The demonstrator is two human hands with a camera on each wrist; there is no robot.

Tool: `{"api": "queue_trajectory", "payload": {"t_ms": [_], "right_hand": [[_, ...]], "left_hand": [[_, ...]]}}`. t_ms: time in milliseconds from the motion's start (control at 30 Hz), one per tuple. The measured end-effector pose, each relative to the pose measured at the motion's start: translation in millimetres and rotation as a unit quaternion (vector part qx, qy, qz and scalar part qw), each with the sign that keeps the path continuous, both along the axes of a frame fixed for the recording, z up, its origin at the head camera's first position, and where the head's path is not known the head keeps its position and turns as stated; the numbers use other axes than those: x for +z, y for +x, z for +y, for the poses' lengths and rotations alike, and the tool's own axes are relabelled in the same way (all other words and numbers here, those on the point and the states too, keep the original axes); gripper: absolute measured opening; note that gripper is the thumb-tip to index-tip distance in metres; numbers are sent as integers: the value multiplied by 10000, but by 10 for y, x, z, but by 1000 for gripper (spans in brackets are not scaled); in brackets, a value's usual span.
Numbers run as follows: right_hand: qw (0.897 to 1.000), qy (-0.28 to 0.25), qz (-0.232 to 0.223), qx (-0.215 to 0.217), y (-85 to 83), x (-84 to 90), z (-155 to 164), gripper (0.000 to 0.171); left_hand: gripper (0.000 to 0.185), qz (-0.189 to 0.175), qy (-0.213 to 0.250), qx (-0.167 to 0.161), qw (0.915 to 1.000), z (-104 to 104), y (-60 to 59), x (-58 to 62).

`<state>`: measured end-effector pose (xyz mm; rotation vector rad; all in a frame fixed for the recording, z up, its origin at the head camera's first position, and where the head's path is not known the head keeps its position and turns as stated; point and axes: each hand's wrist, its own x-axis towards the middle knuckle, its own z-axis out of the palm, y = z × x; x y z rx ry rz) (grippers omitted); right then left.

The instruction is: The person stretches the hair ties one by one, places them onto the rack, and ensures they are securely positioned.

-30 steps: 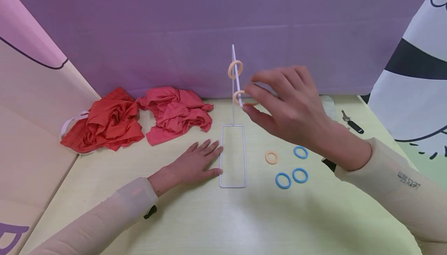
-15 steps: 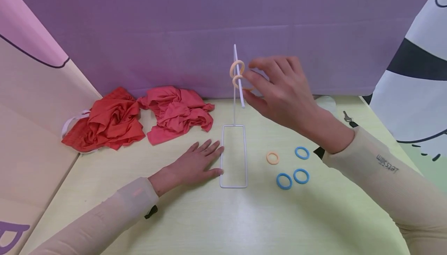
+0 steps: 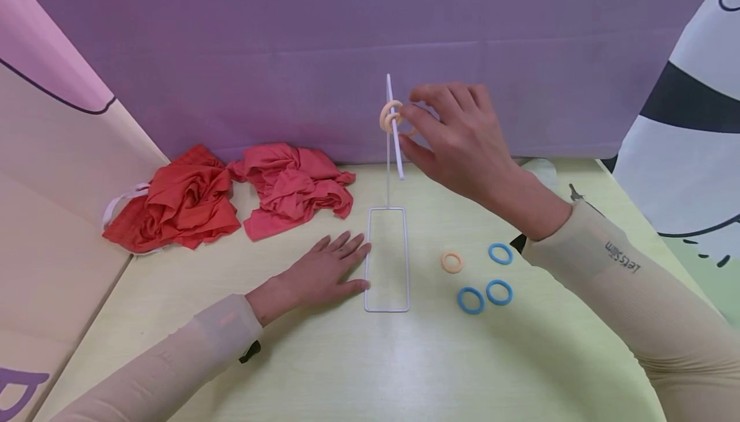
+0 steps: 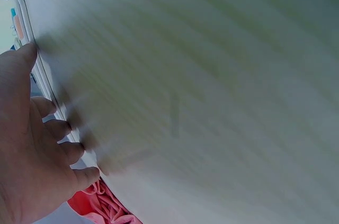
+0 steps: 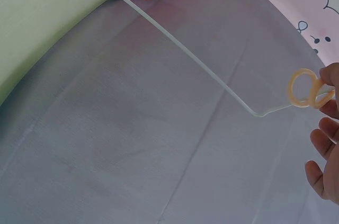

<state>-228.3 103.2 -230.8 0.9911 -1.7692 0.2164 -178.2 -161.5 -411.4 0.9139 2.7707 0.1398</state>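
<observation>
**Peach rings on a white wire stand**

Peach-coloured and soft-looking, two small hair rings (image 3: pixel 390 117) sit together high on the slanted arm of a thin white wire stand (image 3: pixel 387 152). The right hand (image 3: pixel 457 139) is raised beside them, with a fingertip and thumb pinching the nearer ring against the wire; the other fingers curve loosely behind. In the right wrist view the two rings (image 5: pixel 307 89) overlap on the bent end of the wire, right at the fingertips (image 5: pixel 329 78).

The stand's rectangular base (image 3: pixel 386 259) lies flat on a pale yellow-green table (image 3: pixel 358 364). The left hand (image 3: pixel 324 271) rests palm down on the table, fingers straight and spread, their tips touching the left edge of the base.

To the right of the base, on the table, lie one more peach ring (image 3: pixel 451 261) and three blue rings (image 3: pixel 488 281) close together. Two crumpled red cloths (image 3: pixel 231 194) sit at the back left against a purple backdrop (image 3: pixel 260 43).
</observation>
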Motion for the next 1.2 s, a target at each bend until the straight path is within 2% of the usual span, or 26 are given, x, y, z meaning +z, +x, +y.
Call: {"api": "queue_trajectory", "payload": {"t_ms": [533,667,800,1000,1100,1200], "right_hand": [[9996,-103,-274,10,16,-13,-2,27],[9986,-67,-529,-31,68,-51,95,36],[9944,12,-1056,16,163,-135,244,54],[9779,-199,-2067,262,298,-332,476,63],[9629,-293,-2669,271,367,-450,587,63],[9456,-250,-3244,80,458,-591,706,60]], "left_hand": [[80,5,-60,-22,10000,1,-7,2],[80,5,-90,-5,10000,1,-10,1],[81,-58,-109,21,9999,0,-8,1],[81,-56,-128,30,9999,-3,-24,-18],[82,-32,-162,44,9999,-5,-31,-38],[82,-66,-134,50,9999,-2,-31,-47]]}}
